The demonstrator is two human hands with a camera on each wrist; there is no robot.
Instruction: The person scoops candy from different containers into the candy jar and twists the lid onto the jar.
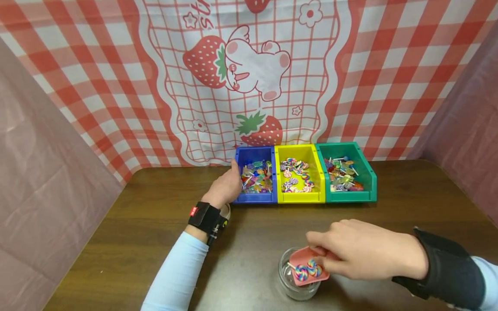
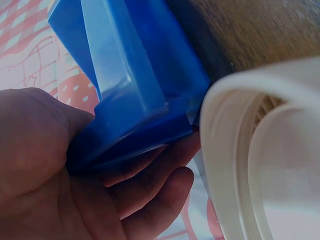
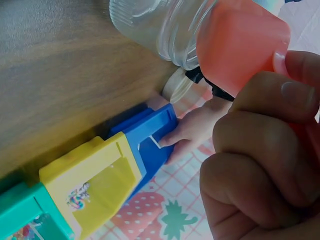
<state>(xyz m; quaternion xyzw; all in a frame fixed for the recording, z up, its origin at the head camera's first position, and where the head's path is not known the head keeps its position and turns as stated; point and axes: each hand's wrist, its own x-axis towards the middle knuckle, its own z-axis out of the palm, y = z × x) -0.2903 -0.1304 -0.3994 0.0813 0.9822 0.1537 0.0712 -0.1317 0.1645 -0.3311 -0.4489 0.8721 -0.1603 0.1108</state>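
My right hand (image 1: 362,250) pinches the handle of a pink scoop (image 3: 240,45) above a clear glass jar (image 1: 285,283). Two rainbow-swirl lollipop pieces (image 1: 301,273) lie in the scoop, which overlaps the jar's mouth in the head view. Farther back, my left hand (image 1: 225,188) grips the left side of a blue bin (image 2: 130,60), with the thumb on one side and the fingers curled beneath its edge. Small mixed candy pieces (image 1: 256,179) fill the bottom of that bin.
Joined to the blue bin's right are a yellow bin (image 1: 301,198) of swirl lollipops and a green bin (image 1: 350,197) of mixed candies. A cream round lid-like piece (image 2: 225,125) sits beside the left wrist. Behind the wooden table (image 1: 128,242) hangs a strawberry-print cloth (image 1: 249,112).
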